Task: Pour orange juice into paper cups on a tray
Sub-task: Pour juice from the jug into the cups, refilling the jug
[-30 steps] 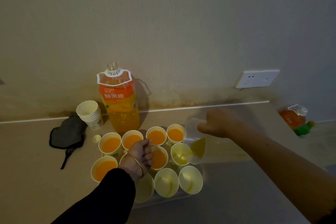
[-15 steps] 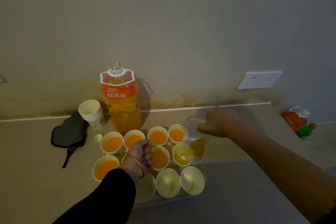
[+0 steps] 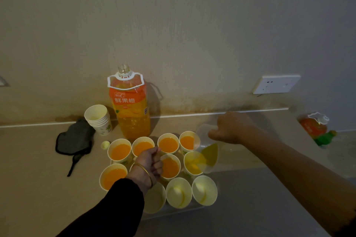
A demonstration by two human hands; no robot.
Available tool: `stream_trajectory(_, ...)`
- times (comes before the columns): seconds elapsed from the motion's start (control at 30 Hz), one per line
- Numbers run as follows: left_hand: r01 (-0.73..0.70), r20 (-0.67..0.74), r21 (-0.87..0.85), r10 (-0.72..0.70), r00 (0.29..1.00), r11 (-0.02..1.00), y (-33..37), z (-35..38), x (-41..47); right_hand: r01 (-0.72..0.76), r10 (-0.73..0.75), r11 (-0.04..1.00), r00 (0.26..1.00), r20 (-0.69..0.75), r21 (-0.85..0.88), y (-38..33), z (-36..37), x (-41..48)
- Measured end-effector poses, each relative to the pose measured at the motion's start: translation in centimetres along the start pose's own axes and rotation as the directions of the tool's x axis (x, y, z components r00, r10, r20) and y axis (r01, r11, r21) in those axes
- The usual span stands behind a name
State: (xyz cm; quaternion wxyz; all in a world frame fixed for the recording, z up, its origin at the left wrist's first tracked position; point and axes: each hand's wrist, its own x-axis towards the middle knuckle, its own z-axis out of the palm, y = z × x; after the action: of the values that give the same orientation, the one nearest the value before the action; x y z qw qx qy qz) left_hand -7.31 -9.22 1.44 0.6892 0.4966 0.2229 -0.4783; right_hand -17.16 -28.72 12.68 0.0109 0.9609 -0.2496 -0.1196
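Note:
Several paper cups stand on a clear tray (image 3: 174, 214). The back row (image 3: 168, 143) and part of the middle row hold orange juice; the front three (image 3: 179, 192) look empty. My right hand (image 3: 231, 129) grips a clear plastic jug (image 3: 207, 152), tilted left, with juice running into the middle row's right cup (image 3: 193, 164). My left hand (image 3: 149, 163) hovers over the middle of the tray with fingers curled; it hides one cup, and I see nothing in it. An open orange juice bottle (image 3: 131, 113) stands behind the tray.
Left of the bottle stands a stack of spare cups (image 3: 98, 119), with a black cloth (image 3: 75, 138) and a yellow cap (image 3: 105, 144) nearby. The wall has a socket (image 3: 276, 83). Another orange bottle (image 3: 315, 126) and a green object (image 3: 325, 137) lie at the far right.
Juice in the cup under the jug has risen a little. Both hands stay almost where they were; the view has shifted slightly.

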Motion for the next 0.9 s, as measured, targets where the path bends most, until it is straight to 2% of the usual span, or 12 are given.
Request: stream_trajectory(0.9,0.003,-0.010,0.010,-0.003,1.000,1.000,0.19,-0.23,-0.12,0.022,-0.022,1.000,1.000,0.011,-0.019,0.16,-0.02,0.17)
